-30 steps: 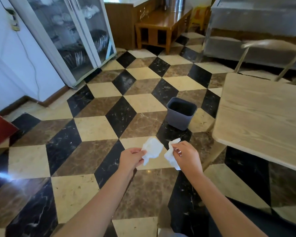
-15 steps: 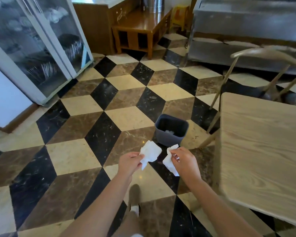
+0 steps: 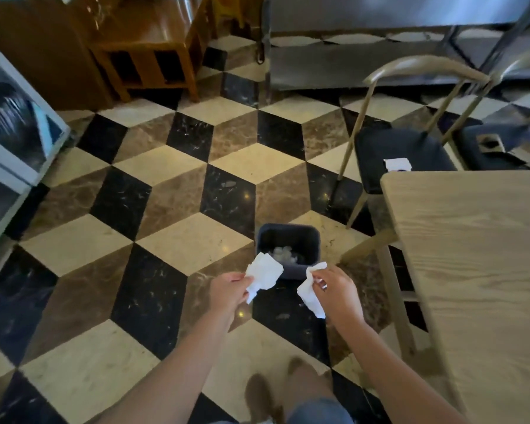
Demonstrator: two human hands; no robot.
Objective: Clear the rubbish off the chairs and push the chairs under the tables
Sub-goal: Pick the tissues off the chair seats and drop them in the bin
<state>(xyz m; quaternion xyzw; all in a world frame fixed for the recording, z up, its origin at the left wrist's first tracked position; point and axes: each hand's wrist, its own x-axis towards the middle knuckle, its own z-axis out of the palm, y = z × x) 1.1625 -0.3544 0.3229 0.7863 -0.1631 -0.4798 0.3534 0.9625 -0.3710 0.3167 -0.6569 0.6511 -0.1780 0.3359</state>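
Note:
My left hand (image 3: 228, 292) pinches a crumpled white tissue (image 3: 263, 274), and my right hand (image 3: 337, 290) pinches a second white tissue (image 3: 310, 294). Both hang just in front of a small dark bin (image 3: 288, 232) on the floor, with pale rubbish lying in its bottom. A dark-seated chair (image 3: 401, 151) with a curved wooden back stands pulled out beyond the light wooden table (image 3: 478, 270). A white tissue (image 3: 397, 163) lies on that seat. To its right a second dark-seated chair (image 3: 502, 145) carries some flat rubbish.
The floor is tiled in a black, cream and brown cube pattern. A glass-fronted cabinet (image 3: 10, 133) stands at the left, a brown wooden side table (image 3: 147, 53) at the back, and a steel counter (image 3: 380, 41) at the back right. My feet show at the bottom.
I have walked closer to the bin, which now lies just beyond my hands. The view has tilted down and right, bringing the two chairs and their rubbish into sight. Both hands still hold tissues.

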